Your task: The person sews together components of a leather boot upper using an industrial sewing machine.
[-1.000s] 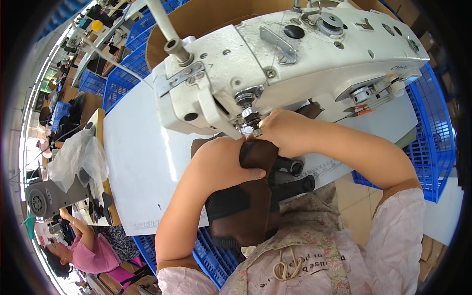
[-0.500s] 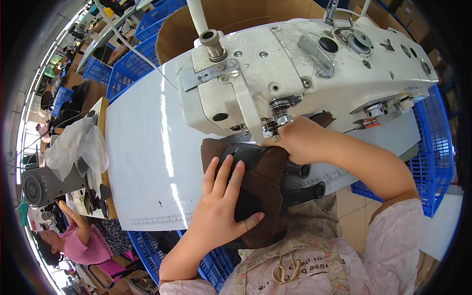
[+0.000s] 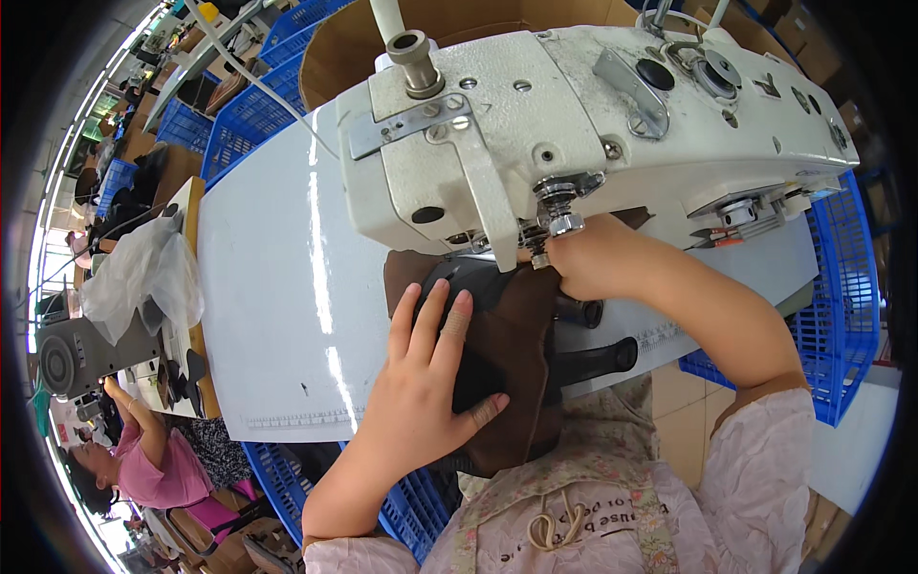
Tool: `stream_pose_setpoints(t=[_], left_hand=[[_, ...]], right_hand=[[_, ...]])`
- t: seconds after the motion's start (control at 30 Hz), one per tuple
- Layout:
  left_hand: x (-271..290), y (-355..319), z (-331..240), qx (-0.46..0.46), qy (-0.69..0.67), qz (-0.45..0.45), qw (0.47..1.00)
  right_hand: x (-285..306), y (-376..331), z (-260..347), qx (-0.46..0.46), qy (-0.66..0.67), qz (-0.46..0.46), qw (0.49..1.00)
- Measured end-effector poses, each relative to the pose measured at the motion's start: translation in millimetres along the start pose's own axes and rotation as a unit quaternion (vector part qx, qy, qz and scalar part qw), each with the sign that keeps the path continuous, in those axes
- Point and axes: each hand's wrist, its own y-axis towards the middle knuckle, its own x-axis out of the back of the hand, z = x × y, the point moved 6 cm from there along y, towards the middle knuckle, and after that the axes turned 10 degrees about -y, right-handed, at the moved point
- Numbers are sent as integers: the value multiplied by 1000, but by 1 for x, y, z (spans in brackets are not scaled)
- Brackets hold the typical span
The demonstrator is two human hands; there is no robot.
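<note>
Head view: the left hand (image 3: 426,392) lies fingers spread flat on the brown leather piece (image 3: 512,354), pressing it to the worktop (image 3: 277,325). The right hand (image 3: 588,258) is nearer the sewing machine (image 3: 574,105) needle, fingers closed on the piece's far edge (needle itself hidden).

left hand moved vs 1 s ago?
Yes. The left hand was bunched up by the needle of the sewing machine; now it lies flat, fingers spread, on the brown piece, further from the needle.

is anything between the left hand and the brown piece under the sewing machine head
Nothing visible. The left hand lies flat, fingers spread, directly on the brown piece, which reaches under the sewing machine head. The right hand is by the needle.
</note>
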Motion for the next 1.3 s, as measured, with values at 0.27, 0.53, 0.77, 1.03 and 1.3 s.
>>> stream_pose_setpoints(t=[0.27, 0.53, 0.77, 1.03, 1.3], left_hand=[[2, 7, 2, 12, -2, -5, 1000], [2, 8, 3, 25, -13, -14, 1000], [5, 6, 1, 16, 15, -9, 1000], [2, 7, 4, 14, -14, -27, 999], [4, 3, 2, 1, -13, -43, 999]], right_hand=[[-1, 3, -7, 14, 4, -74, 997], [2, 6, -6, 23, 24, -85, 996], [-3, 5, -7, 10, 28, -83, 996], [-1, 5, -10, -17, 17, -40, 999], [-1, 4, -10, -53, 33, -13, 998]])
